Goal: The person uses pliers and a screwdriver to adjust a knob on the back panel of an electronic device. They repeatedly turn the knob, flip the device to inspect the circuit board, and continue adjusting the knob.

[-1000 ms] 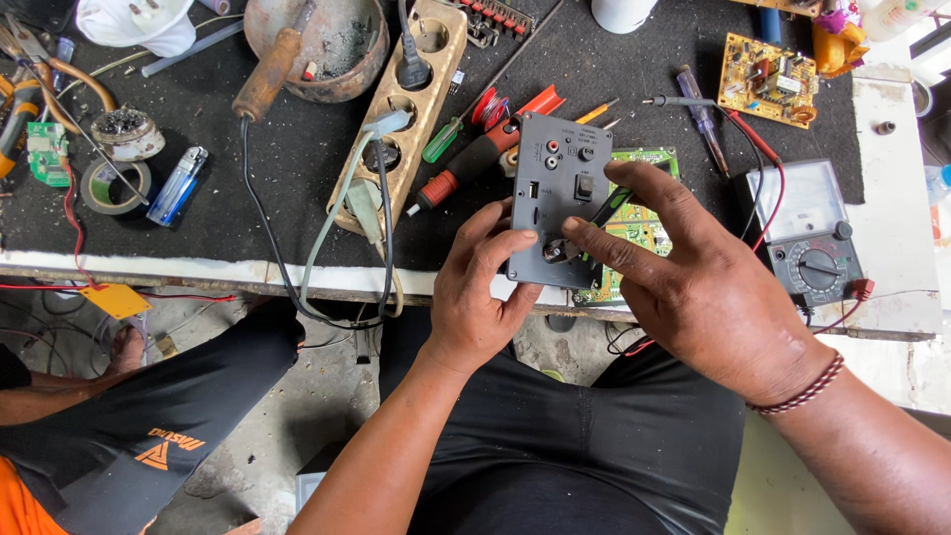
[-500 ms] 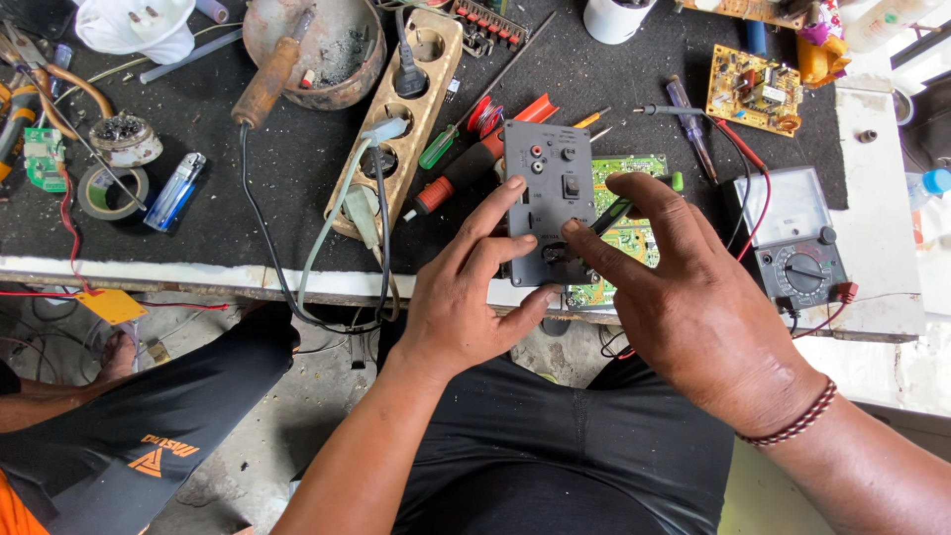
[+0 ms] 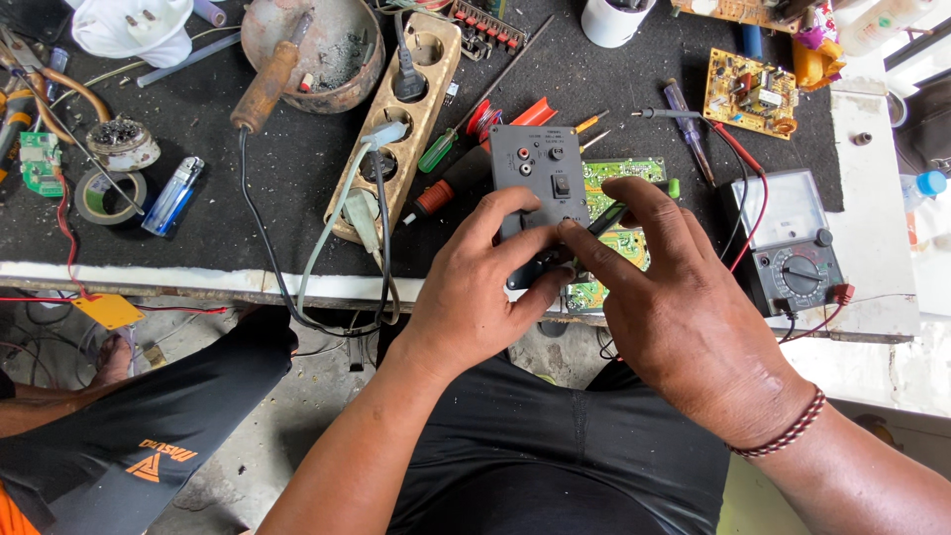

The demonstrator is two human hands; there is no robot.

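Grey panel (image 3: 543, 183) stands lengthwise away from the person; left hand (image 3: 475, 287) clamps its lower edge, right hand (image 3: 674, 307) pinches alongside.

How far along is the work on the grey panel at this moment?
Done: nothing clearly finished. In hand: both the left hand and right hand grip the dark grey rectangular control panel over the green circuit board. Left: the analogue multimeter lies untouched beside them.

Dark grey rectangular control panel (image 3: 540, 188): upright-tilted over table edge, face toward camera; 2 round jacks, 1 knob, 1 black rocker switch. Lower part hidden by fingers. Green circuit board (image 3: 614, 233) behind, touching.
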